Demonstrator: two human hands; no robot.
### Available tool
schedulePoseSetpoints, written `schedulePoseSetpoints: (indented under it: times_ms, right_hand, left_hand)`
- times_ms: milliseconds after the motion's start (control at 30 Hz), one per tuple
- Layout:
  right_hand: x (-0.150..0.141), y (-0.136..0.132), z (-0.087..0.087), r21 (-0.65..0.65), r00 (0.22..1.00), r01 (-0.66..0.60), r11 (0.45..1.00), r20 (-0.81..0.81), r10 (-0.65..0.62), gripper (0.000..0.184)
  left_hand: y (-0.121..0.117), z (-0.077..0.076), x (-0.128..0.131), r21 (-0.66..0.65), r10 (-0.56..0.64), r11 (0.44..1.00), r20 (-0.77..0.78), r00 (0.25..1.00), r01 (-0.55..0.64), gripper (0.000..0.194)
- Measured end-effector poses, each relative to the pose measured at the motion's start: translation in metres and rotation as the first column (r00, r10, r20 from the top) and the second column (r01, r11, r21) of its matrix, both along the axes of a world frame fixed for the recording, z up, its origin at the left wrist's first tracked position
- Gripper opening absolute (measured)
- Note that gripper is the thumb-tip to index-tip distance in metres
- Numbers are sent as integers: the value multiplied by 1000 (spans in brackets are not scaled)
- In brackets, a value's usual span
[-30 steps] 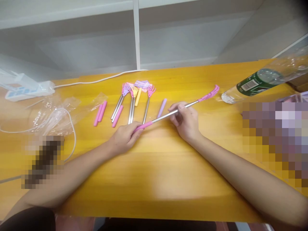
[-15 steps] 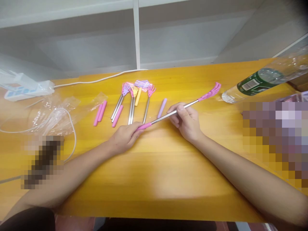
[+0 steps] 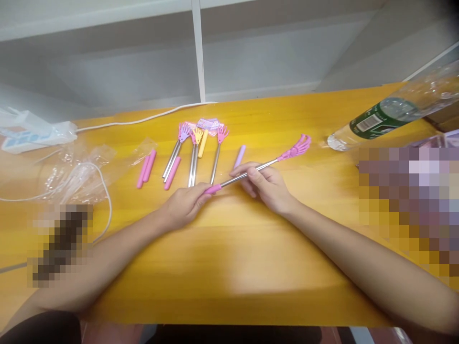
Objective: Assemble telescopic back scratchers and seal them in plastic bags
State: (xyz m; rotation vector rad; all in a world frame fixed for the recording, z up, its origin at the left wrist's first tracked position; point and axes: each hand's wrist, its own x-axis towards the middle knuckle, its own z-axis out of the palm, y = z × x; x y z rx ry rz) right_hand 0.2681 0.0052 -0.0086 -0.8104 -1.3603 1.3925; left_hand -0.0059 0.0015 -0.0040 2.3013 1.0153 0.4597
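Note:
A pink back scratcher (image 3: pixel 294 147) with a metal rod slants across the middle, its claw end up to the right. My left hand (image 3: pixel 184 205) is wrapped round its pink handle, and only the handle's front end shows. With thumb and fingers, my right hand (image 3: pixel 268 185) grips the rod farther up, below the claw. Just behind my right hand lies a loose purple handle tube (image 3: pixel 240 156). Beyond my hands lie several more back scratchers without handles, among them one with a pink claw (image 3: pixel 223 134) and one with a yellow claw (image 3: pixel 197 137).
Loose pink tubes (image 3: pixel 146 169) and a yellow tube (image 3: pixel 202 144) lie on the wooden table (image 3: pixel 215 277). At left are clear plastic wrapping (image 3: pixel 81 174), a cable and a white power strip (image 3: pixel 39 131). A green-labelled bottle (image 3: pixel 376 119) lies at right, near a blurred-out purplish thing.
The right hand and the claw end have come left, toward the left hand. Less rod shows between handle and claw, and the claw has turned somewhat. The left hand keeps its grip.

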Motion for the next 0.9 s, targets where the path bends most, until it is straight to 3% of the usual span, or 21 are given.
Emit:
schedulePoseSetpoints:
  times_ms: [200, 300, 600, 900]
  right_hand:
    - [17, 28, -1, -51, 935, 310, 949, -167, -314, 67]
    - [19, 31, 2, -64, 948, 262, 963, -169, -269, 76]
    - [18, 26, 6, -82, 974, 164, 983, -142, -174, 74]
    - [22, 31, 8, -171, 932, 255, 952, -220, -289, 76]
  left_hand:
    - [-1, 2, 2, -43, 42, 998, 9, 999, -42, 44]
    - [-1, 3, 3, -59, 59, 997, 16, 998, -58, 44]
    - [0, 0, 2, -24, 72, 997, 61, 996, -70, 42]
    - [1, 4, 5, -67, 89, 994, 98, 991, -82, 43]
